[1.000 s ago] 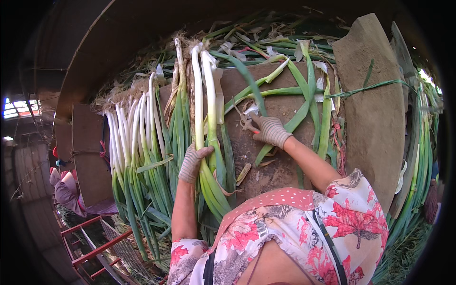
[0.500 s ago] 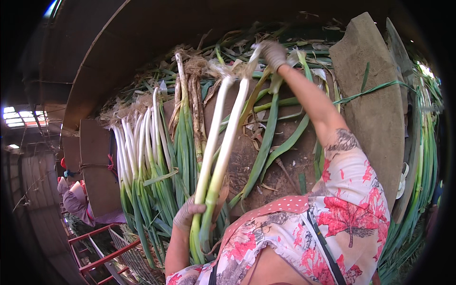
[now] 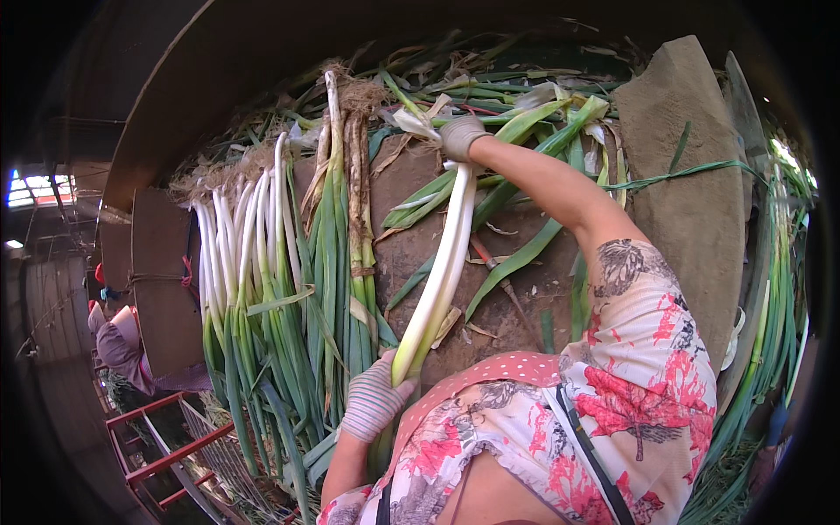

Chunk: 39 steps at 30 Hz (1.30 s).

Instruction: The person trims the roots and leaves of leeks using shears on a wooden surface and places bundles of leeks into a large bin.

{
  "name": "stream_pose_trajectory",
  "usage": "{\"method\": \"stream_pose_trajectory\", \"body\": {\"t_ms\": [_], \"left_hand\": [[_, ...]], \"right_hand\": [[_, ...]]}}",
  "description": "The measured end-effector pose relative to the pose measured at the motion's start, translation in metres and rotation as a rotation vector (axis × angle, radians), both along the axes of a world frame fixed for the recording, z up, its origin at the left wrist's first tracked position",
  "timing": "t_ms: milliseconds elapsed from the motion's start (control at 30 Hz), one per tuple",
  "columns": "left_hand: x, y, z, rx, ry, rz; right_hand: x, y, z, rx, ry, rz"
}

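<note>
Two long green onions (image 3: 444, 254), white-stemmed and bare, slant across the middle in front of me. My left hand (image 3: 374, 398), in a striped glove, is closed round them where white turns to green. At their far end my right hand (image 3: 462, 138), gloved too, is closed about the tips, hiding the ends. A pale strip of skin (image 3: 416, 125) sticks out on the left of that hand. To the left lies a row of several peeled green onions (image 3: 254, 236), white ends away from me. Between the row and my hands are unpeeled ones (image 3: 357, 184) with brown outer skins and roots.
Loose green leaves (image 3: 525, 262) and peeled scraps lie on the brown board (image 3: 402, 236). A thin tool (image 3: 503, 280) with a reddish part rests among them. A tall upright board (image 3: 678, 175) stands right, more green onions (image 3: 779, 289) beyond it. A red metal frame (image 3: 171, 451) is lower left.
My right hand has come nearer and to the left, onto the onions' far ends. Those ends have swung right and now lie close together. A leafy strip by the right hand has come off to the side.
</note>
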State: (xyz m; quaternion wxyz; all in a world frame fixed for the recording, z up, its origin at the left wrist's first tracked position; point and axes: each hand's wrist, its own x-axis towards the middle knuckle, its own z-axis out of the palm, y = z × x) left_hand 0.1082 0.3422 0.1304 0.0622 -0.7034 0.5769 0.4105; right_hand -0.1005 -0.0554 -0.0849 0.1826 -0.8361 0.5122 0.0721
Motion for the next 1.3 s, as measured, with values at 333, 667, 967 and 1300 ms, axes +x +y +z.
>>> {"method": "stream_pose_trajectory", "body": {"t_ms": [333,667,967,1300], "left_hand": [[0.060,0.061,0.038,0.121,0.613,0.797],[0.098,-0.001,0.059,-0.282,0.756,0.873],[0.398,-0.057,0.171,-0.458,0.136,0.634],[0.226,-0.210,-0.153,-0.366,0.451,0.332]], "right_hand": [[-0.215,-0.087,0.077,-0.379,0.097,-1.026],[0.107,0.329,0.104,1.294,-1.095,0.622],[-0.004,0.289,0.053,0.323,-0.632,-0.020],[-0.006,0.301,0.011,-0.149,-0.019,-0.358]]}}
